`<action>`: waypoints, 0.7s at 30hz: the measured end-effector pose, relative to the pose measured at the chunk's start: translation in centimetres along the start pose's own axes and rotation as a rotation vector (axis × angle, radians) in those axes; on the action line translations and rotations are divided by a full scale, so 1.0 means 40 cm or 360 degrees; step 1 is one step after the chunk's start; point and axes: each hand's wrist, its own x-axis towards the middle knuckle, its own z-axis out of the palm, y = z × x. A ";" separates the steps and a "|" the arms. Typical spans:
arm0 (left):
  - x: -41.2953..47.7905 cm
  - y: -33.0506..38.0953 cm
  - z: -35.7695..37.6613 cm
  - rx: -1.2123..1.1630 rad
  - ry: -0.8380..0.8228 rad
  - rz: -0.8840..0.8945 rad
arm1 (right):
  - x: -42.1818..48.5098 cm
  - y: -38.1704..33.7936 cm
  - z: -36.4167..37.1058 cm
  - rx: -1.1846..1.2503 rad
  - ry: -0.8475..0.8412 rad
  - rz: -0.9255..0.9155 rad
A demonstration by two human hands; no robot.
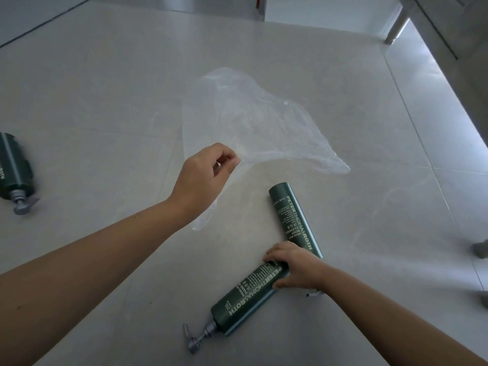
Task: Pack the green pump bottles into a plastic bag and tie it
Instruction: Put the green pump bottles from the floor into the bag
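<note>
Tip imo: shake open clear plastic bag [250, 122], mid-floor, edge pinched between thumb and forefinger of left hand [206, 178]; slide in near-right Peter Thomas Roth pump bottle [245, 299], gripped by curled fingers of right hand [295, 268], base first.

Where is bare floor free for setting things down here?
Bare grey tile lies between the green pump bottle at the left edge and the left hand pinching the clear plastic bag, and beyond the bag. Crowded: the right hand grips one green pump bottle close beside another green bottle.
</note>
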 end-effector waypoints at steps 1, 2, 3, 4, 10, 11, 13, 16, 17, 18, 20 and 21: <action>-0.001 0.001 0.001 0.0002 -0.0003 0.0006 | -0.002 0.001 0.001 -0.0037 -0.0018 -0.0005; -0.002 0.003 0.002 0.0004 -0.0008 0.0013 | -0.003 0.002 0.002 -0.0078 -0.0038 -0.0008; -0.003 0.005 0.003 0.0006 -0.0013 0.0018 | -0.005 0.003 0.004 -0.0123 -0.0057 -0.0014; -0.004 0.007 0.004 0.0006 -0.0019 0.0022 | -0.006 0.003 0.006 -0.0169 -0.0076 -0.0018; -0.012 0.020 -0.001 0.0031 -0.0026 0.0028 | -0.013 0.009 0.014 -0.0260 -0.0100 -0.0009; -0.013 0.022 -0.003 0.0026 -0.0016 0.0019 | -0.013 0.009 0.015 -0.0257 -0.0094 -0.0002; -0.013 0.026 -0.006 0.0013 -0.0004 -0.0001 | -0.014 0.007 0.016 -0.0257 -0.0083 0.0012; -0.019 0.032 -0.006 -0.0011 -0.0017 -0.0039 | -0.010 0.004 0.026 -0.0306 -0.0088 0.0018; -0.021 0.033 -0.005 -0.0020 -0.0028 -0.0049 | -0.008 0.002 0.030 -0.0329 -0.0099 0.0016; -0.024 0.035 -0.004 -0.0027 -0.0037 -0.0056 | -0.007 0.001 0.034 -0.0344 -0.0109 0.0015; -0.027 0.038 -0.004 -0.0033 -0.0047 -0.0064 | -0.008 -0.002 0.041 -0.0324 -0.0112 0.0023; -0.027 0.041 -0.005 -0.0033 -0.0045 -0.0066 | -0.009 -0.005 0.042 -0.0297 -0.0099 0.0037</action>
